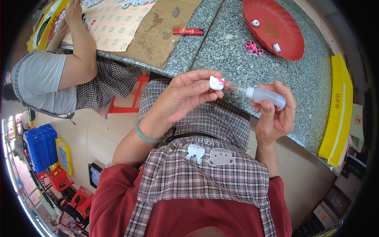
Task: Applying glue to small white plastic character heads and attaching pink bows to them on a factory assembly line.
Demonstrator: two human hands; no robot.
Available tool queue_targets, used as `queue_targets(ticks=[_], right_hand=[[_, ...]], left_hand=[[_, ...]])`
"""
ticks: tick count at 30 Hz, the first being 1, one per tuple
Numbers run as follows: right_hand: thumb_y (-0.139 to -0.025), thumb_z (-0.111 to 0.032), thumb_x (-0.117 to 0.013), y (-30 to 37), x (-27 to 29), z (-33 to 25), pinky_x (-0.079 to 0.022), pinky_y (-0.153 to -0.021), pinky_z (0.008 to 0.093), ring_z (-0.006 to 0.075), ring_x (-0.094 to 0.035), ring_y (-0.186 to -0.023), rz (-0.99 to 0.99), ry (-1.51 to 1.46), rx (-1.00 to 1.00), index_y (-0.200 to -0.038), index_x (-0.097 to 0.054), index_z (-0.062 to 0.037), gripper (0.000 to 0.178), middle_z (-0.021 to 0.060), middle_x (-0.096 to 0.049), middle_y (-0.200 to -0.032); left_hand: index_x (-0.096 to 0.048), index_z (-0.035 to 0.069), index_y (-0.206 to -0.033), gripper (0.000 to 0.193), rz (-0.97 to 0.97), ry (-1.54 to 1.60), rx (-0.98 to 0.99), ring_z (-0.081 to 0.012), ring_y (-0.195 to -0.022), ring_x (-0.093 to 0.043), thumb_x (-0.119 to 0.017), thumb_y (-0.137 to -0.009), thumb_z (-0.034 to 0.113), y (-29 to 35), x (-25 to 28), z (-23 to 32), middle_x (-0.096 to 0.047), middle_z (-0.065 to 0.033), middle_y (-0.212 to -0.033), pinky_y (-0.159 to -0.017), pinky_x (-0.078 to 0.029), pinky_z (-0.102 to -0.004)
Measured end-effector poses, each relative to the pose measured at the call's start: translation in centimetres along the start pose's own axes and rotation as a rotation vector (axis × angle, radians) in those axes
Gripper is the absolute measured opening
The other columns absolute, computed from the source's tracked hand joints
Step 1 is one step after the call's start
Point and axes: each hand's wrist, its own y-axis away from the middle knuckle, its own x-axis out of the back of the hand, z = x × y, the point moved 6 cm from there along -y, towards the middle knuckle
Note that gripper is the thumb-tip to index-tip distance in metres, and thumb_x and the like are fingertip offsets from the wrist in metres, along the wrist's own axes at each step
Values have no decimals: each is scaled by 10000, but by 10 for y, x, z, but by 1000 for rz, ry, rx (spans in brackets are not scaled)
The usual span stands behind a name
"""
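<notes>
Between thumb and fingers, my left hand [189, 93] pinches a small white cat-head figure [216, 83] that carries a pink bow [222, 80]. My right hand [276, 114] grips a translucent squeeze bottle [268, 98] with a white collar, held sideways. Its thin needle tip [236, 87] points left at the figure, close to the bow; whether it touches cannot be made out. Beyond my hands, several pink bow pieces [253, 47] lie in a small pile on the speckled stone table [221, 51]. The red scalloped plate [292, 35] holds two small white pieces [276, 47].
A red lighter-shaped item [188, 31] lies by stained cardboard [158, 35]. At the right table edge stands a yellow bin [337, 110]. Another person [51, 79] works at the left, beside a red stool [130, 100]. Blue crates [41, 146] stand on the floor.
</notes>
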Motion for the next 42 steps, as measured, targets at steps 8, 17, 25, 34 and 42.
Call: queue_targets(ticks=[8, 17, 25, 34, 42], right_hand=[[-871, -173, -605, 2, 3, 0, -480, -539, 232, 171, -598, -663, 19, 42, 5, -1169, -474, 47, 393, 183, -606, -924], [-832, -169, -658, 5, 4, 1, -528, -636, 292, 237, -651, -768, 28, 8, -10, -1112, -507, 69, 396, 181, -611, -947], [-885, -168, -584, 2, 0, 2, -454, -489, 206, 143, -573, -606, -28, 14, -13, -1188, -466, 38, 385, 185, -601, -916], [-891, -197, -580, 2, -4, 4, -448, -479, 204, 141, -571, -601, -13, -85, -124, -1191, -463, 40, 399, 185, -600, -913], [-891, -215, -582, 1, -3, 7, -442, -472, 200, 136, -571, -601, 1, -104, -147, -1193, -462, 38, 413, 177, -601, -909]], left_hand=[[-507, -44, -1186, 313, -18, 62, 12, -224, -952, -619, -525, -896, 73, 0, 1, 0, -557, -245, -1132, -846, -527, -278], [-487, -59, -1195, 318, -4, 56, -14, -244, -966, -616, -509, -901, 61, 1, 3, 4, -527, -280, -1161, -836, -533, -279], [-482, -68, -1205, 338, 39, 21, -5, -241, -957, -619, -520, -898, 67, 1, 4, 3, -538, -276, -1155, -841, -528, -284], [-474, -63, -1222, 351, -2, 42, 21, -239, -953, -620, -517, -902, 74, 2, 2, -1, -549, -274, -1140, -861, -519, -298], [-476, -63, -1221, 351, 2, 50, 37, -236, -949, -621, -516, -903, 80, 3, 3, -3, -553, -269, -1135, -860, -516, -297]])
